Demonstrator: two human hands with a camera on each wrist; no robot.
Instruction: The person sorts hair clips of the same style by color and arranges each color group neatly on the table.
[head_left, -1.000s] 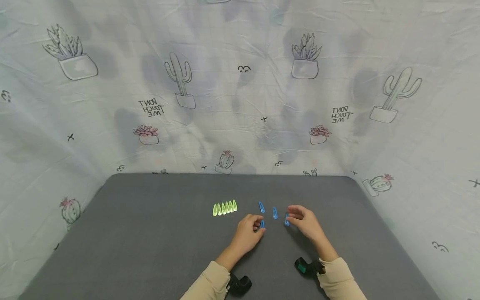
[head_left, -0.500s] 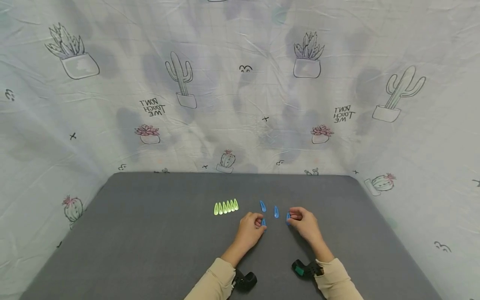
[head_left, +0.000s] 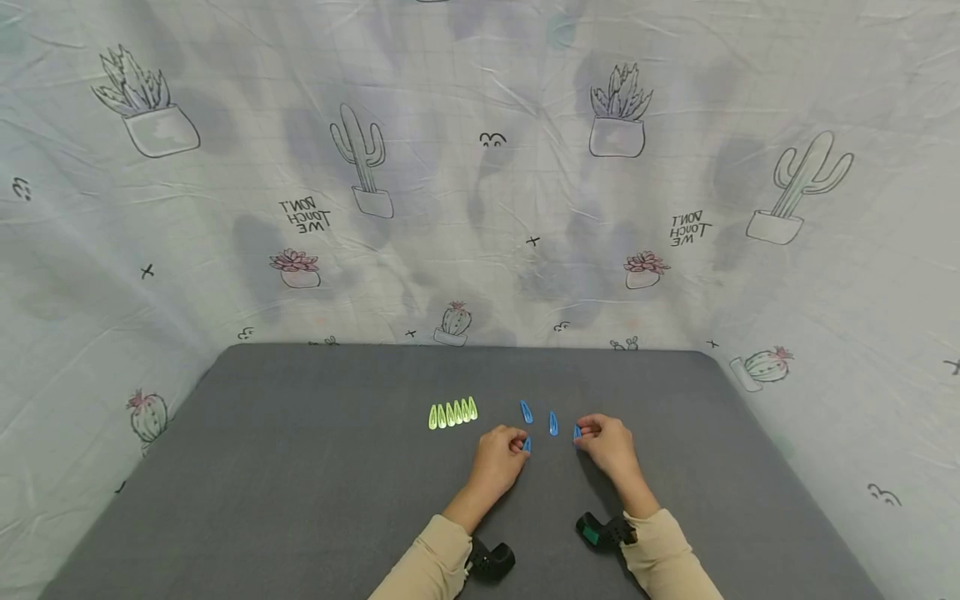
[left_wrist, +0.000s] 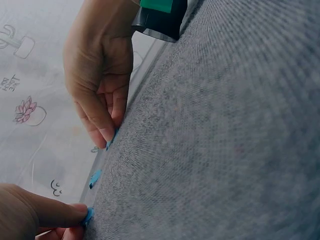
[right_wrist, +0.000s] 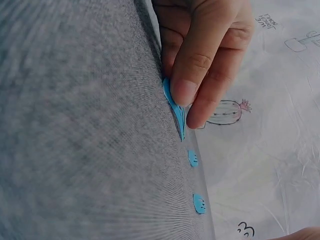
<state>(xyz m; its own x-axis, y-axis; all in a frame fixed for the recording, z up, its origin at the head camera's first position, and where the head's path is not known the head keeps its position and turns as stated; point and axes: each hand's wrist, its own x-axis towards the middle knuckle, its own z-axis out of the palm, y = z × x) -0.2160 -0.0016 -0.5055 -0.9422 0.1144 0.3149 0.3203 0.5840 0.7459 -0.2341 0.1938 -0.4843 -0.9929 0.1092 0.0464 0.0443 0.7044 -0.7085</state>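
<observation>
My left hand pinches a blue snap hair clip between thumb and fingers, low over the grey tabletop. The same blue clip shows at the fingertips in the left wrist view. To the right, my right hand has thumb and fingers on another blue hair clip, which stands tilted against the cloth and is partly covered by the thumb. Between and beyond the hands lie two more blue hair clips, one farther left and one nearer the middle.
Several yellow-green hair clips lie side by side in a slanting row, left of the blue ones. Grey cloth covers the table. A white curtain printed with cacti hangs behind and at both sides. Black camera mounts sit at the wrists.
The right hand's fingers have drawn closer together around their blue clip. The left hand stays nearly in place with its clip. Both resting blue clips and the green row lie as before.
</observation>
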